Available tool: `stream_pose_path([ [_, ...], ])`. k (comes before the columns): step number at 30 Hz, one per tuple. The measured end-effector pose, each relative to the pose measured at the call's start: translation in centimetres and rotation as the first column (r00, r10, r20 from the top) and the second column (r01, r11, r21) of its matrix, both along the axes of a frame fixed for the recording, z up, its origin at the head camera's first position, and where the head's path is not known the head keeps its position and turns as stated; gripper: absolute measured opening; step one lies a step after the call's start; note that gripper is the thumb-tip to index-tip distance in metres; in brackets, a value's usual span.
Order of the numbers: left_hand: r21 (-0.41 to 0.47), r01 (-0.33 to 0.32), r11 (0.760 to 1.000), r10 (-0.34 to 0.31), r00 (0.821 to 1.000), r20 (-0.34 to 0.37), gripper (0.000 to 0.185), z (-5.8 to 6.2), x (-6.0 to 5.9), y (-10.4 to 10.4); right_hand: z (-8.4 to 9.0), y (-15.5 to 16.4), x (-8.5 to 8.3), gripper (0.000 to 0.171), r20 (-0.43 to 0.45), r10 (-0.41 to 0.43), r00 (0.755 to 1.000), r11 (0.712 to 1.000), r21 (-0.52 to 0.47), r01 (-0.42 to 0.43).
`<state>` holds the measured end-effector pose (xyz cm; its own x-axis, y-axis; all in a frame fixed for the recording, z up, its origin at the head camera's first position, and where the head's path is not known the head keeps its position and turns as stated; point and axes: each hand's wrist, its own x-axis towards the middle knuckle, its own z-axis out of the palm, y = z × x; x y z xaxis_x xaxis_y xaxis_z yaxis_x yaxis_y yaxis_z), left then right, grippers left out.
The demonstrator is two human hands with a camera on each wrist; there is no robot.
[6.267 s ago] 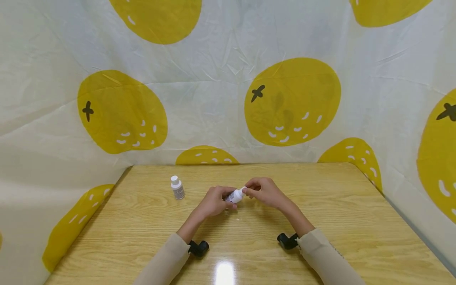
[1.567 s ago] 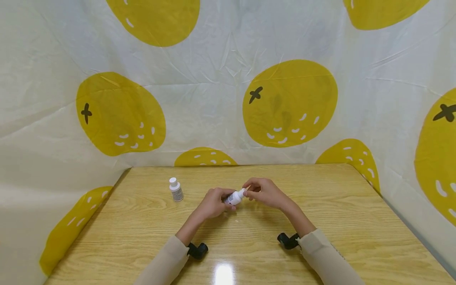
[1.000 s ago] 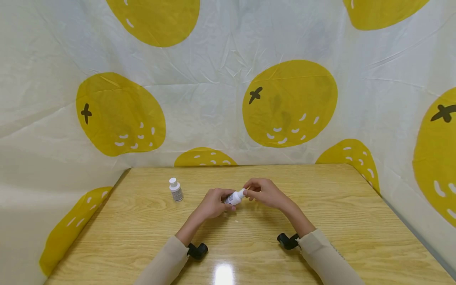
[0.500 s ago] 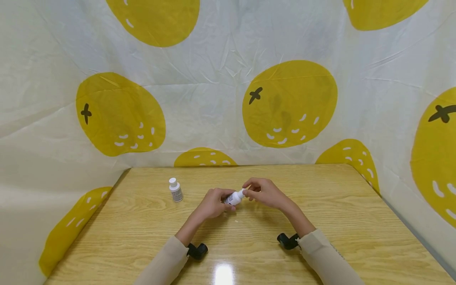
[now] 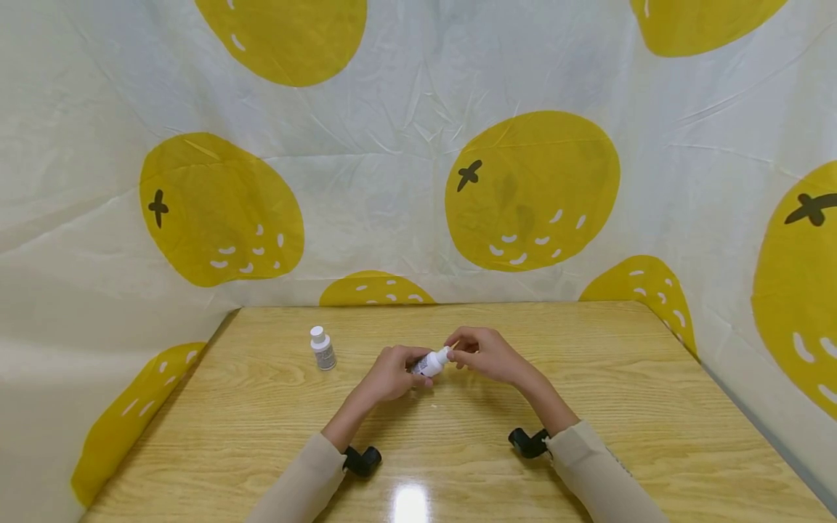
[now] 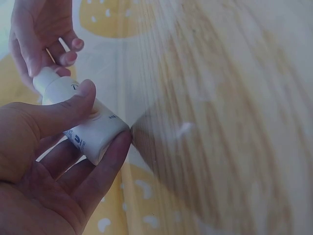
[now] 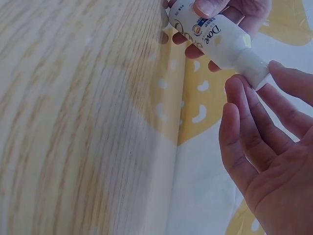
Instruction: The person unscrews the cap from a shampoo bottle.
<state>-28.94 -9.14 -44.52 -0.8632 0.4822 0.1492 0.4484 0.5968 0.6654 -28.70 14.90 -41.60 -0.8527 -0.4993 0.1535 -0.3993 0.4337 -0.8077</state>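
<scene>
A small white bottle (image 5: 429, 362) with a blue-lettered label (image 7: 208, 30) lies tilted between both hands, just above the wooden table (image 5: 588, 378). My left hand (image 5: 402, 372) grips its body (image 6: 90, 128), thumb on top and fingers underneath. My right hand (image 5: 463, 353) pinches the white cap (image 7: 254, 66) with its fingertips (image 6: 66, 55); the palm (image 7: 274, 181) stays off the bottle. A second small white-capped bottle (image 5: 322, 348) stands upright on the table to the left of my left hand, untouched.
A white cloth with big yellow fruit prints (image 5: 530, 189) walls the table at the back and on both sides. Black wrist-mounted cameras (image 5: 362, 459) (image 5: 527, 442) sit near the table's front. Bare wood lies right of the hands.
Both hands and the bottle stay in the same place. The right fingertips have shifted slightly on the cap.
</scene>
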Motion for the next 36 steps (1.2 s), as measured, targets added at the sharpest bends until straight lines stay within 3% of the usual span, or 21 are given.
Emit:
stream_pose_path([
  [8,-0.009,-0.005,1.0,0.005,1.0,-0.001,0.038,0.04,0.06,0.03,0.02,0.06,0.07,0.024,-0.003,0.007,1.0,1.0,-0.003,-0.007],
  [18,-0.009,-0.005,1.0,0.005,1.0,0.007,0.038,0.08,0.08,0.07,0.07,-0.02,0.15,0.026,0.008,-0.041,0.999,0.999,0.011,0.041],
  [36,0.002,-0.005,1.0,0.005,1.0,0.014,0.039,0.02,0.06,0.05,0.06,0.1,0.06,0.024,-0.014,0.016,1.0,1.0,0.006,-0.016],
])
